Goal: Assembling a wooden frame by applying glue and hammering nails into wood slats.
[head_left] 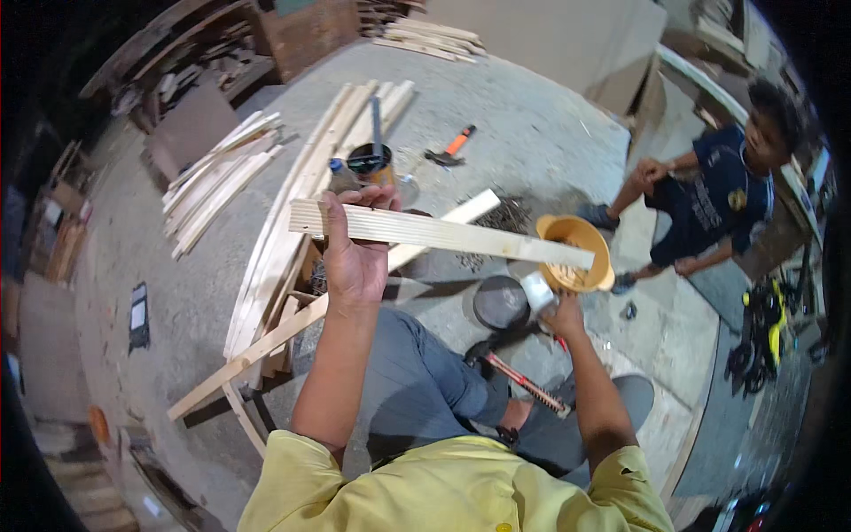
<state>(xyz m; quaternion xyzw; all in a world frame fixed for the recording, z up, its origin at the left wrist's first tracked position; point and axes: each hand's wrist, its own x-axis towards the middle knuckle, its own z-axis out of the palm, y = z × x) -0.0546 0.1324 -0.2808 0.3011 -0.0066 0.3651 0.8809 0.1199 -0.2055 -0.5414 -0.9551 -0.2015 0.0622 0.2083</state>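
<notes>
The left hand (359, 253) pinches a pale wooden strip (443, 232) near its left end, thumb across the near face and fingers behind, palm partly spread. The strip slants off to the right above the floor (550, 106), its far end overlapping the mouth of a yellow bucket (599, 244) that contains small pale pieces. The right hand (564, 315) is low, near that end and just beside a white container (537, 291); its fingers are partly hidden, so whether they grip the container cannot be told. A dark round lid-like object (501, 303) is left of the container, and a red-handled hammer (527, 383) lies by the wearer's legs. Behind the held strip, a longer board (266, 346) runs diagonally. Farther out are a dark tin (370, 164), an orange-handled hammer (452, 147) and long stacked timber (292, 217). At right, a person in dark blue (718, 182) is near the bucket.
</notes>
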